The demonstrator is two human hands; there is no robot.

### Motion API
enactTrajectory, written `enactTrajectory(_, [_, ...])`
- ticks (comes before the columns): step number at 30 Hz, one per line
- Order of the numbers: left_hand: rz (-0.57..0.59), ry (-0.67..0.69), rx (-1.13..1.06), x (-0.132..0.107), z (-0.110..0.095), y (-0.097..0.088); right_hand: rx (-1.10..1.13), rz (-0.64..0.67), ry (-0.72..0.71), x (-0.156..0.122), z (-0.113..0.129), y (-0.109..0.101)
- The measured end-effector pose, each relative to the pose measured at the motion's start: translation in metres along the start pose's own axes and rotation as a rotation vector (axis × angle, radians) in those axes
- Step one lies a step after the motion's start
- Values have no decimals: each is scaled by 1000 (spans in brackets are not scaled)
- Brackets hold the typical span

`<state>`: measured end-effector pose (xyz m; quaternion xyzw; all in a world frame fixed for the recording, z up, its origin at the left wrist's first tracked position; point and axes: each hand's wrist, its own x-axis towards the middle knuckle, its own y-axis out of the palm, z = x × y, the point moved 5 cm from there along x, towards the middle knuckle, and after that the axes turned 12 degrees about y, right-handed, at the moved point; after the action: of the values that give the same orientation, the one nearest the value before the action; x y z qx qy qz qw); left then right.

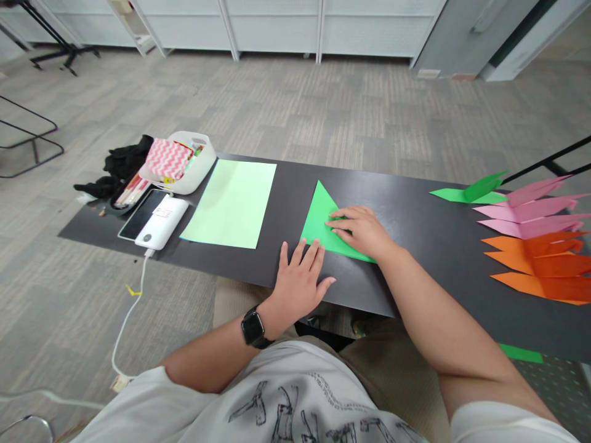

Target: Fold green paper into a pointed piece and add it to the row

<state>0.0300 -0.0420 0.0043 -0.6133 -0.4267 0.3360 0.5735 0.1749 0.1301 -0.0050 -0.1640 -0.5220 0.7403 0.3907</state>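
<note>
A bright green sheet of paper (pixel 318 212), folded into a triangle, lies on the dark table in front of me. My right hand (pixel 360 232) rests on its right part, fingers stretched out and pointing left. With fingers spread, my left hand (pixel 299 274) lies at the table's front edge, its fingertips touching the triangle's lower left corner. Neither hand grasps anything. To the left of the triangle is a flat stack of pale green paper (pixel 231 203).
Folded paper shapes in green (pixel 471 192), pink (pixel 517 212) and orange (pixel 530 264) line the table's right end. On the left are a white basket (pixel 201 169), a phone (pixel 145 212), a white power bank (pixel 161 223) with a cable, and black cloth (pixel 127 160). A green strip (pixel 521 354) lies below the table's front edge.
</note>
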Motion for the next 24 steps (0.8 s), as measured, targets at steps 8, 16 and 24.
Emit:
enactTrajectory(8, [-19,-31,17,-1,2,-1,17,11,0,1,-3,3])
enactTrajectory(16, [-22,-21,23,-2,5,-4,18,1,0,1,-1,2])
enactTrajectory(24, [-16,-27,42,-2,4,-2,15,5,-8,1,-2,1])
